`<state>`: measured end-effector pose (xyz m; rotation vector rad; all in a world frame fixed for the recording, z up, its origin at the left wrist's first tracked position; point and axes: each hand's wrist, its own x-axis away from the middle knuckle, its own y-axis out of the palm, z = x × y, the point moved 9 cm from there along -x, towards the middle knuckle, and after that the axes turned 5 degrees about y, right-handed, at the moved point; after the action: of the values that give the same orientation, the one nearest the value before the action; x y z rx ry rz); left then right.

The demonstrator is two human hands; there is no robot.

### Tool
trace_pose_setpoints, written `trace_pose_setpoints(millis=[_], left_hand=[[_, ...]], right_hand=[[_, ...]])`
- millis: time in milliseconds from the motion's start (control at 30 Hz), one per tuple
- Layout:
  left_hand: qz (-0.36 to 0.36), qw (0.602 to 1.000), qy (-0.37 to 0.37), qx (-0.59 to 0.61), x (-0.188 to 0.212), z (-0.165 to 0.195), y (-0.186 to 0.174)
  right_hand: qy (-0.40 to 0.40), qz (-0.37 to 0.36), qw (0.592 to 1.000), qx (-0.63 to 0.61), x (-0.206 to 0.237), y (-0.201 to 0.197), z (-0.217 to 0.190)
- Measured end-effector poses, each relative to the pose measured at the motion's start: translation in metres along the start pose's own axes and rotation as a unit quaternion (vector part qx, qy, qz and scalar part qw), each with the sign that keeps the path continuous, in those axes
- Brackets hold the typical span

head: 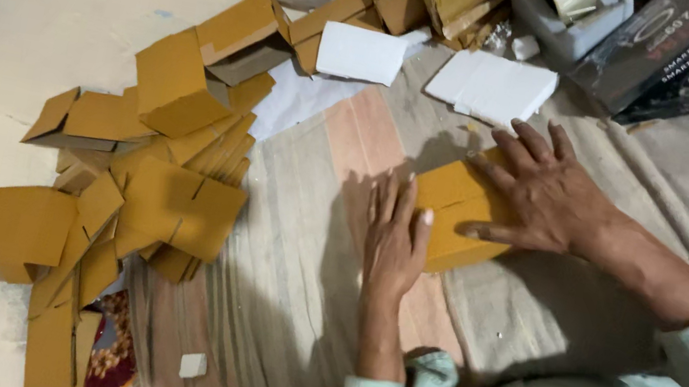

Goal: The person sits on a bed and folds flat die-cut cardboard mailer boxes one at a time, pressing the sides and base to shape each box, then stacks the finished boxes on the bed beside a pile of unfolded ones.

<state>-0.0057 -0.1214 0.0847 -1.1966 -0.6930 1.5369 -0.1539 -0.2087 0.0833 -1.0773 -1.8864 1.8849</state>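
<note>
A flat brown cardboard piece is lying on the striped floor mat, seemingly partway into being folded (no finished shape showing yet). The right hand is pressing down on it, fingers spread flat, gripping nothing. The left hand is resting open beside it, fingertips touching its left edge. To the left, a heap of folded cardboard pieces is piling up; white foam pads are lying beyond.
</note>
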Motion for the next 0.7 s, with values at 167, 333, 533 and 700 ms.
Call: trace_pose_setpoints(millis=[167, 333, 533, 700], left_hand=[[-0.111, 0.993, -0.046, -0.02, 0.021, 0.036, 0.01], [-0.056, 0.995, -0.087, -0.005, 0.021, 0.036, 0.009], [0.0, 0.998, -0.059, -0.028, 0.032, 0.022, -0.008], [-0.083, 0.98, -0.059, -0.172, 0.004, 0.055, 0.033]], right_hand=[[-0.01, -0.078, 0.993, 0.086, 0.024, 0.011, -0.031], [-0.034, 0.043, 0.996, 0.076, 0.027, 0.0, -0.071], [0.039, 0.041, 0.998, 0.033, 0.048, -0.026, 0.003], [0.057, -0.012, 0.972, 0.229, 0.039, -0.015, -0.007]])
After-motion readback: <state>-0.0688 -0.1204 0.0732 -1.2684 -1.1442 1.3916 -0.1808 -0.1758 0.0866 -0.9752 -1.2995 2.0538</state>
